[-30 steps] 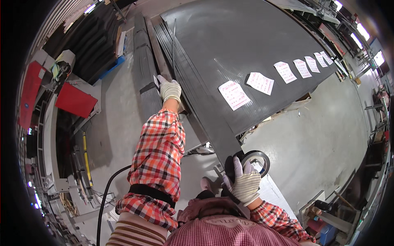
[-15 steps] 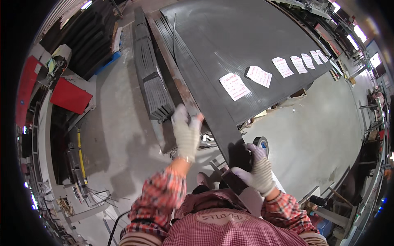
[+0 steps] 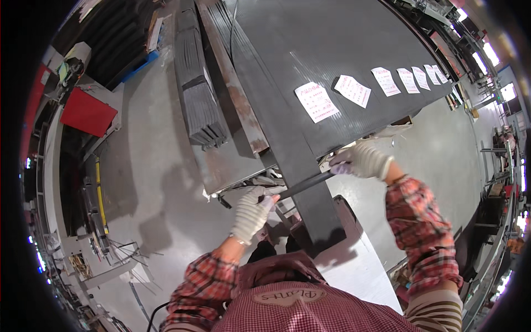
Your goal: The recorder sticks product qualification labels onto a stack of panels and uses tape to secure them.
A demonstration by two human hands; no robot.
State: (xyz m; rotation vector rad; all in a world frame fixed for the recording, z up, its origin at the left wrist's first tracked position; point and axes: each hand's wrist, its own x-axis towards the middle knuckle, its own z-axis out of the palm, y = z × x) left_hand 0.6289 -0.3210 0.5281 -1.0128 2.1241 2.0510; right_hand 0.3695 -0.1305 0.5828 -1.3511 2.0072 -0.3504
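A short length of black tape is stretched between my hands, crossing over the end of a long dark grey strip that juts from the table toward me. My left hand, in a whitish knit glove, pinches the tape's left end. At the right end, the gloved fingers of my right hand are closed on the tape, close to the table's near edge. I cannot see a roll in that hand. Whether the tape touches the strip is hard to tell.
White printed paper slips lie in a row on the dark table sheet. A bundle of grey strips, banded with tape, lies left of a rusty metal bar. A white board is near my right side. A red box stands far left.
My right hand has left the strip's near end and moved up and right. My left hand has come down from the metal bar. Tape now spans between them; the roll seen earlier is out of sight.
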